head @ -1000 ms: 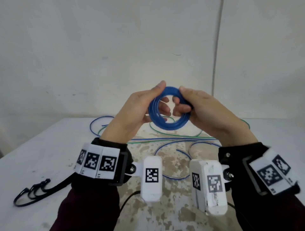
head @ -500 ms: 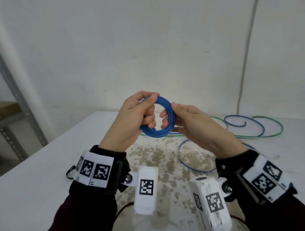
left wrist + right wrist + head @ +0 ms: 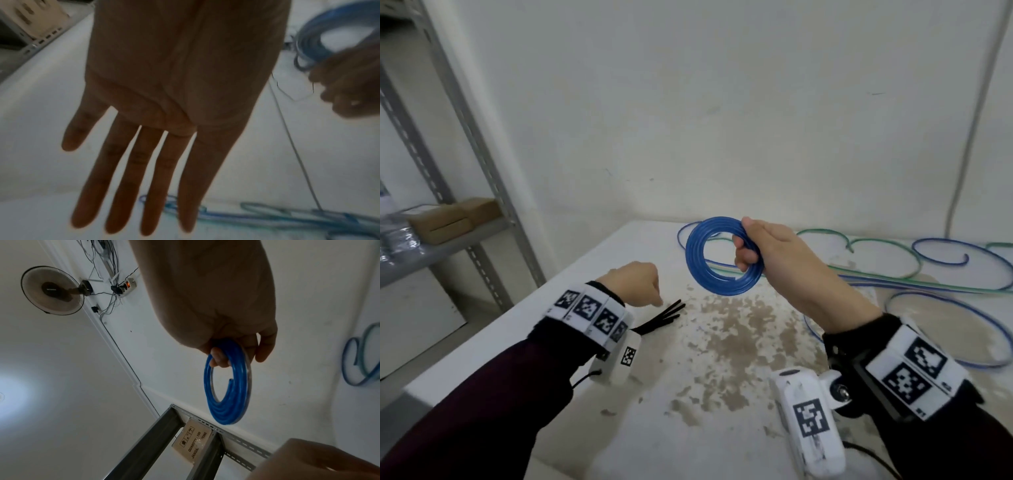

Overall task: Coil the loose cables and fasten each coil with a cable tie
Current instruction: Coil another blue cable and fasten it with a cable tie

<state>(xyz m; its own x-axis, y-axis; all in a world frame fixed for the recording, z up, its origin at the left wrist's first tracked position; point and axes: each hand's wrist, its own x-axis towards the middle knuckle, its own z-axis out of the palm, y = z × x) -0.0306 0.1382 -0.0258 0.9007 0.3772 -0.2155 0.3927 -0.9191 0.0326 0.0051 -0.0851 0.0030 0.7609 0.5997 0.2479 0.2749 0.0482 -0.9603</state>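
Right hand [image 3: 784,263] holds the blue coil [image 3: 717,255] up at frame centre, above the table [image 3: 493,346], fingers curled through the ring and thumb clamped on its rim; the right wrist view confirms it and shows a free cable end poking out inside the loop. Left hand [image 3: 635,284] is down at left centre, just beside the black cable ties [image 3: 661,317] lying on the table. In the left wrist view its fingers [image 3: 115,178] are straight and spread, holding nothing; can't tell whether they touch the ties yet. More loose blue and green cables [image 3: 893,270] lie along the right side of the frame near the wall, uncoiled. Judgement: coil is wound, tie pickup is the step in hand. Risks: the coil is pinned at one spot only, so the springy turns could fan out or the free end could pop loose if that grip relaxes while attention is on the ties. The ties lie bunched, so grabbing one single-handed may drag several or knock them around. Threading a tie one-handed around a ring that isn't braced could also let turns slip out of the bundle.
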